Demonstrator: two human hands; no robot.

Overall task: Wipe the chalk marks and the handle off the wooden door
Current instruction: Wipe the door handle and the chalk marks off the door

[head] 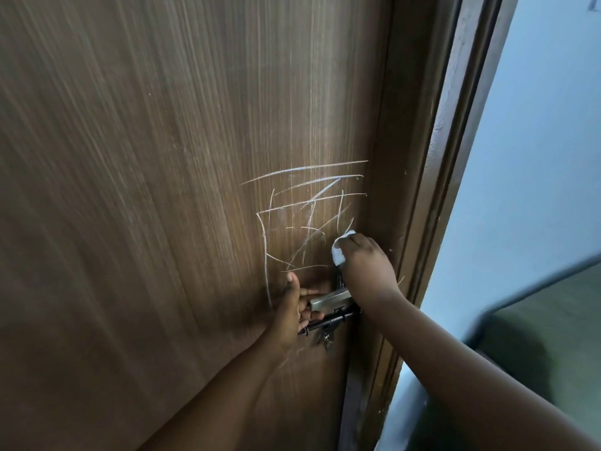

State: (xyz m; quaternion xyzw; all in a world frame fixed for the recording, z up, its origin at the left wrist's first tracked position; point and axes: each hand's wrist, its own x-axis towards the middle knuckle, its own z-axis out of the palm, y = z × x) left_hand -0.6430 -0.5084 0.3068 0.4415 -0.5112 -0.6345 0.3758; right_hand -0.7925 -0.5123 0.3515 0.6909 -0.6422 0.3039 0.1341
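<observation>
While pressed flat to the wooden door (146, 190), one right hand (366, 265): fingers curled round one white cloth (338, 250), gripping it against the panel at the 4 o'clock corner of the chalk marks (302, 219). One left hand (294, 307), at 7 o'clock from the right hand: thumb raised against the wood, fingers wrapped round one metal handle (328, 301), gripping it. Directly below the handle, one dark sliding bolt (328, 320), with small keys hanging beneath; number of keys cannot tell.

Chalk count: three long near-horizontal strokes at 12 o'clock of the scribble, one long vertical stroke down its 9 o'clock side, and a tangle of shorter crossing lines in the middle, too dense to count. Lowest strokes close above the left thumb.

Edges: one door edge running top to bottom just to 3 o'clock of the right hand, meeting one dark wooden frame (432, 190). Beyond the frame, one pale blue wall (536, 157). At 4 o'clock, one dark green surface (536, 320), blurred, kind cannot tell.

Open room: broad unmarked wood from 9 o'clock round to 12 o'clock of the scribble. Tight at 3 o'clock, with the right hand close beside the door edge. Both forearms entering from 5 and 6 o'clock, crossing the lower panel.
</observation>
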